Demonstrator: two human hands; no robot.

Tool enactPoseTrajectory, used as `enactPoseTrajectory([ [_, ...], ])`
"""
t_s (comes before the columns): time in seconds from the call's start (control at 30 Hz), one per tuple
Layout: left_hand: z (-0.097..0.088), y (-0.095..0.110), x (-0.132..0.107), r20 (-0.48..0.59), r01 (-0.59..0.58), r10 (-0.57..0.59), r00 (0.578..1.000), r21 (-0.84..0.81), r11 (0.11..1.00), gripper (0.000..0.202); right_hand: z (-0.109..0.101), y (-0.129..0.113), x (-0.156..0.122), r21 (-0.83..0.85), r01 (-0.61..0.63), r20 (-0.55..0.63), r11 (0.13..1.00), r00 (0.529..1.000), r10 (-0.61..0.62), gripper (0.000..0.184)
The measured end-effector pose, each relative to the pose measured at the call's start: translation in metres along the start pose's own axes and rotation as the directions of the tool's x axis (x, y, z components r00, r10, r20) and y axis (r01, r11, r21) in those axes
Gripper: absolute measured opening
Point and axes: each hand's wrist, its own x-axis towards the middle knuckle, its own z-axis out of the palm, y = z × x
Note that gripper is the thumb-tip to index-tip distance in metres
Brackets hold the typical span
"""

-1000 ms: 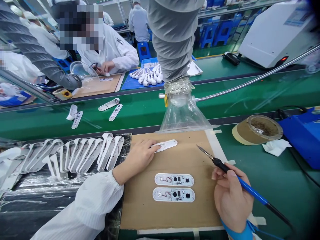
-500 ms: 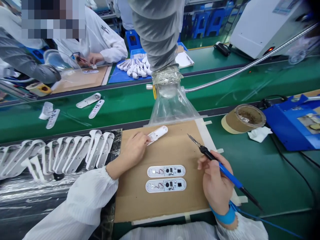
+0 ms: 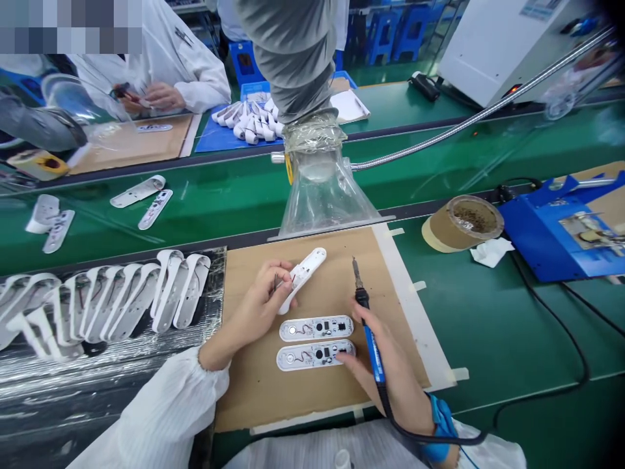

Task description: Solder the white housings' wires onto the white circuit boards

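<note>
My left hand [image 3: 261, 303] holds a long white plastic housing [image 3: 303, 275] tilted over the brown work board [image 3: 273, 397], fingers closed on its lower end where thin wires show. My right hand [image 3: 388, 368] grips a blue-handled soldering iron [image 3: 367, 319], tip pointing up and away, while its fingers reach to the right end of the nearer of two white oval circuit boards [image 3: 316, 355]. The second board [image 3: 316, 327] lies just behind it.
A clear fume hood [image 3: 322, 195] on a grey hose hangs over the board's far edge. A row of white housings [image 3: 107, 299] lies on foil at left. Tape roll [image 3: 462, 223] and blue soldering station [image 3: 561, 231] at right. A person in white works across the green conveyor [image 3: 219, 208].
My left hand lifted the white housing and drew it closer, tilting it up. My right hand swung the iron upright and moved left to the circuit boards. The view shifted down and right.
</note>
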Motion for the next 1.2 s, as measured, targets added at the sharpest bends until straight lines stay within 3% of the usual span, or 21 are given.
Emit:
enactPoseTrajectory([
  [0.17,0.007,0.009,-0.005,0.051,0.100,-0.091,0.995,-0.217,0.971,0.037,-0.011,-0.002,0.000,-0.078,0.001,-0.174,0.997,0.985,-0.014,0.047],
  [0.23,0.008,0.012,-0.005,0.053,0.116,-0.107,0.993,-0.220,0.969,0.040,-0.014,-0.002,-0.001,-0.060,0.037,-0.233,0.998,0.971,-0.050,0.045],
  [0.37,0.015,0.017,-0.006,0.032,0.045,-0.045,0.999,-0.009,0.999,0.030,-0.015,-0.006,0.001,0.001,0.091,-0.299,0.996,0.950,-0.087,0.048],
  [0.53,0.036,0.020,-0.007,0.176,-0.126,0.089,0.980,0.212,0.969,0.014,-0.018,-0.010,0.003,0.079,0.119,-0.383,0.990,0.920,-0.080,0.046],
  [0.67,0.052,0.021,-0.005,0.254,-0.341,0.252,0.934,0.422,0.840,0.013,-0.024,-0.003,-0.004,0.145,0.124,-0.377,0.982,0.924,-0.061,0.047],
  [0.8,0.063,0.025,-0.001,0.303,-0.480,0.374,0.877,0.509,0.714,0.014,-0.028,0.005,-0.011,0.199,0.142,-0.445,0.970,0.895,-0.040,0.042],
  [1.03,0.073,0.026,-0.001,0.314,-0.523,0.420,0.852,0.570,0.634,0.013,-0.031,0.002,-0.007,0.293,0.204,-0.588,0.934,0.809,0.008,0.018],
  [1.2,0.076,0.026,-0.001,0.318,-0.521,0.416,0.852,0.596,0.611,0.013,-0.033,0.002,-0.003,0.270,0.112,-0.625,0.956,0.776,0.086,0.020],
])
